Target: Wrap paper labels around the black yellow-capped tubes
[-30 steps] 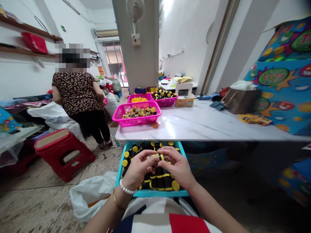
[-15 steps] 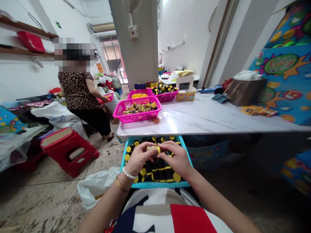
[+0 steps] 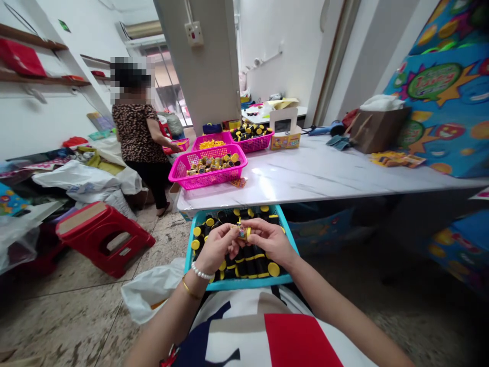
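Between the fingertips of both hands is a small cylinder with a yellow cap and a colourful printed wrap (image 3: 243, 233). My left hand (image 3: 218, 246) pinches its left end, and my right hand (image 3: 272, 241) grips the capped right end. Directly below, a turquoise basket (image 3: 288, 239) holds many black cylinders with yellow caps (image 3: 260, 265). The hands cover part of the basket's contents.
On the white marbled table (image 3: 313, 171) stand a pink basket of wrapped cylinders (image 3: 208, 178), other pink baskets and a printed carton (image 3: 286, 140). A red stool (image 3: 107, 237) is at left. Beyond it a person (image 3: 137, 137) stands sideways.
The small cylinder has turned in my fingers, showing more of its printed wrap. The person at left has moved away from me. My view has shifted slightly.
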`<state>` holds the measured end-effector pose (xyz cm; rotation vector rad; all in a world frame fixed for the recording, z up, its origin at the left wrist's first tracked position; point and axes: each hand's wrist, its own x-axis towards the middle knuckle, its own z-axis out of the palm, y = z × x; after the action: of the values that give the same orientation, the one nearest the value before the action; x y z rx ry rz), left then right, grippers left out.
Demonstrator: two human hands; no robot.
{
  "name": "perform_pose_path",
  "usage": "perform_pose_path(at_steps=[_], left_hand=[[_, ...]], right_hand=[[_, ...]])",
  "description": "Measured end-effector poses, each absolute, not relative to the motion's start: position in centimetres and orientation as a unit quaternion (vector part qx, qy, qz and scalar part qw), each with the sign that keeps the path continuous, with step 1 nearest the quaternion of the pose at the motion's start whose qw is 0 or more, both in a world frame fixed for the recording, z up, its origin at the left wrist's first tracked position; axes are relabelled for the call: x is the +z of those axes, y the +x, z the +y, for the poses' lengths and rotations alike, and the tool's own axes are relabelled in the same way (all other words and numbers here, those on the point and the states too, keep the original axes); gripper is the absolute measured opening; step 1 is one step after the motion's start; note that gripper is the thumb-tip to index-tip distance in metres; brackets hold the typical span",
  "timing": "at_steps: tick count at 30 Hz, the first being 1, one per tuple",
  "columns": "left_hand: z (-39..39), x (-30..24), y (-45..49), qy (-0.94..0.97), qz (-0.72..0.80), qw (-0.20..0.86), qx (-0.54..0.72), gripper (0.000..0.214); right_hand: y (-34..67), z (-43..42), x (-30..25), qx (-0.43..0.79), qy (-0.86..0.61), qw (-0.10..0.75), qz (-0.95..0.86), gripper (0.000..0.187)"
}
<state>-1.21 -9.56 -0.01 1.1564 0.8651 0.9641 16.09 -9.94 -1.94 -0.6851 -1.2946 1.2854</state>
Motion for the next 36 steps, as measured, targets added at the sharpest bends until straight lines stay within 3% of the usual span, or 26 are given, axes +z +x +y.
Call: perform_pose_path(at_steps=[4, 9, 15, 20, 25, 27, 31, 33, 36], left_hand=[[-10.0, 0.0, -0.8, 0.460, 0.361, 0.698, 0.413, 0.045], [-10.0, -0.2, -0.7, 0.463, 0.394, 0.688, 0.396, 0.044], [-10.3, -1.1, -0.3, 0.435, 0.349, 0.734, 0.386, 0.047], [-10.4, -1.4, -0.4, 0.416, 0.376, 0.734, 0.384, 0.047], [-10.5, -1.3, -0.5, 0.417, 0.331, 0.762, 0.368, 0.047], [-10.4, -1.5, -0.5, 0.404, 0.357, 0.750, 0.382, 0.044], [-10.2, -2.0, -0.4, 0.383, 0.394, 0.723, 0.419, 0.042], [-10.2, -2.1, -0.3, 0.401, 0.386, 0.712, 0.429, 0.040], [-10.1, -2.0, -0.3, 0.471, 0.373, 0.657, 0.456, 0.037]], right_hand=[[16.1, -10.0, -2.3, 0.554, -0.269, 0.593, -0.519, 0.014], [16.6, -10.0, -2.5, 0.612, -0.263, 0.542, -0.513, 0.020], [17.0, -10.6, -2.6, 0.586, -0.255, 0.566, -0.521, 0.009], [17.3, -10.8, -1.6, 0.554, -0.278, 0.498, -0.606, 0.019], [17.3, -10.8, -1.5, 0.515, -0.268, 0.546, -0.604, 0.003], [17.2, -10.7, -1.9, 0.476, -0.306, 0.562, -0.604, 0.005], [16.7, -11.1, -2.9, 0.366, -0.397, 0.546, -0.641, 0.028], [16.5, -11.3, -3.1, 0.334, -0.427, 0.537, -0.646, 0.028], [16.1, -11.0, -3.3, 0.423, -0.460, 0.538, -0.566, 0.024]])
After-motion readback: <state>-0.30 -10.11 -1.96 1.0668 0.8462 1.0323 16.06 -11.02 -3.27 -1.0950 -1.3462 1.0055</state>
